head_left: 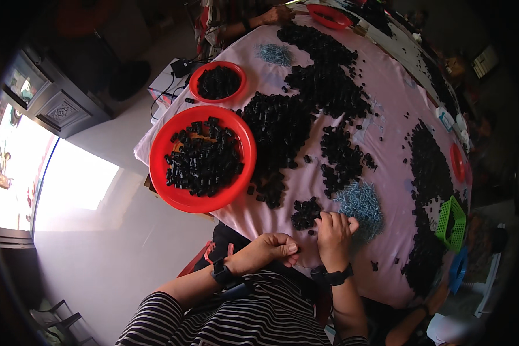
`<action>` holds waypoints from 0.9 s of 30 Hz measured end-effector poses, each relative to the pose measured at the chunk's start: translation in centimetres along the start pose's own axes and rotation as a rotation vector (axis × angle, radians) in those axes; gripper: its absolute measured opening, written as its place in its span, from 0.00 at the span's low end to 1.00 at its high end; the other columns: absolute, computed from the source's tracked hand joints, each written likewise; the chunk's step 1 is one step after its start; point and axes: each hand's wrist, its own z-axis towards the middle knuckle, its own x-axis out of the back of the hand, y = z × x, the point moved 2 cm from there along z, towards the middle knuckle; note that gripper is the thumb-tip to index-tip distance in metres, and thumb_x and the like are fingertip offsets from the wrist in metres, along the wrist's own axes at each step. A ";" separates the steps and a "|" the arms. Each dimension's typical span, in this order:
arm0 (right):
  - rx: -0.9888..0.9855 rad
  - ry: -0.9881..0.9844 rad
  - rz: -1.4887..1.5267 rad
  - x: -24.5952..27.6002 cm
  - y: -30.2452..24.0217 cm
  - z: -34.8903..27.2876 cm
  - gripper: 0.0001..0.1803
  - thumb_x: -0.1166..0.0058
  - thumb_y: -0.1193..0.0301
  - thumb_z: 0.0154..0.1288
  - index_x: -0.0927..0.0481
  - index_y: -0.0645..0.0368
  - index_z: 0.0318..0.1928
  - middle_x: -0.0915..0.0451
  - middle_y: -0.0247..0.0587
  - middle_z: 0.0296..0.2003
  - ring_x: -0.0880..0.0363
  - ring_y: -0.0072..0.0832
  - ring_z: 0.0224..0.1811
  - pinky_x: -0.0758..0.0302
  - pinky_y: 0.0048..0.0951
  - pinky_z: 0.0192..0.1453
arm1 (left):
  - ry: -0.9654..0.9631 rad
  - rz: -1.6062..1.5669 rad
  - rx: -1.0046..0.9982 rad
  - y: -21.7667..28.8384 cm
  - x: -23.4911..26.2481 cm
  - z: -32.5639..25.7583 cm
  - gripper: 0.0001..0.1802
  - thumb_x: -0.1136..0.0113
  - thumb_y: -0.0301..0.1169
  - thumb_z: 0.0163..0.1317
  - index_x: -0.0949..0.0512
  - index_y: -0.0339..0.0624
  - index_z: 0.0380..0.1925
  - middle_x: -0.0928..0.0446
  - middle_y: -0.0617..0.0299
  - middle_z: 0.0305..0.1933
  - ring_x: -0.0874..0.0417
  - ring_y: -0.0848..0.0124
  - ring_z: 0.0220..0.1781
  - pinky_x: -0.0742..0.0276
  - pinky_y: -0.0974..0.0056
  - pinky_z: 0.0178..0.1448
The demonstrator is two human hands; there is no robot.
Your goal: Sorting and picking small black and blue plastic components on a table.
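My left hand point(278, 248) is at the table's near edge, its fingers curled and the thumb pressed against them. Whatever is between them is too small to make out. My right hand point(335, 235) is just to its right, fingers bent down over the cloth, with what its fingertips grip hidden. Its fingertips are at the edge of a small group of black plastic parts point(305, 213). Beside and beyond that hand is a heap of small silvery-blue screws point(362, 207). A larger pile of black parts point(341, 153) lies farther off.
A big red basin point(158, 167) and a smaller red bowl point(194, 81), both holding black parts, stand at the left on the pink cloth point(395, 230). A green basket point(444, 222) is at the right. Another person's hand point(278, 14) is at the far edge; another person's arm point(406, 328) is lower right.
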 end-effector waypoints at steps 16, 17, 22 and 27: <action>0.013 0.033 0.150 0.3 0.5 0.0 0.10 0.40 0.74 0.66 0.20 0.52 0.47 0.19 0.32 0.39 0.22 0.32 0.44 0.39 0.43 0.60 | -0.007 0.057 0.024 1.3 -0.9 -0.1 0.13 0.42 0.37 0.76 0.18 0.38 0.47 0.17 0.67 0.43 0.18 0.79 0.46 0.22 0.70 0.56; 0.012 0.030 0.150 0.2 0.5 0.0 0.10 0.40 0.74 0.66 0.20 0.52 0.47 0.19 0.32 0.39 0.22 0.32 0.44 0.39 0.43 0.60 | -0.007 0.056 0.023 1.1 -0.8 0.0 0.14 0.40 0.38 0.76 0.18 0.38 0.48 0.16 0.65 0.44 0.16 0.78 0.47 0.20 0.69 0.56; 0.037 0.007 0.107 0.2 -0.1 0.2 0.08 0.39 0.74 0.66 0.22 0.51 0.44 0.20 0.32 0.39 0.22 0.32 0.44 0.38 0.43 0.59 | -0.021 0.039 0.021 0.6 -0.8 -0.1 0.14 0.39 0.38 0.75 0.18 0.38 0.48 0.16 0.65 0.44 0.16 0.78 0.47 0.21 0.70 0.56; 0.020 -0.008 0.120 -0.1 0.0 0.0 0.09 0.38 0.73 0.66 0.23 0.53 0.45 0.20 0.34 0.39 0.23 0.34 0.44 0.38 0.43 0.59 | -0.031 0.058 0.015 0.6 -0.9 -0.3 0.15 0.40 0.38 0.76 0.18 0.36 0.50 0.15 0.64 0.45 0.16 0.78 0.46 0.20 0.70 0.56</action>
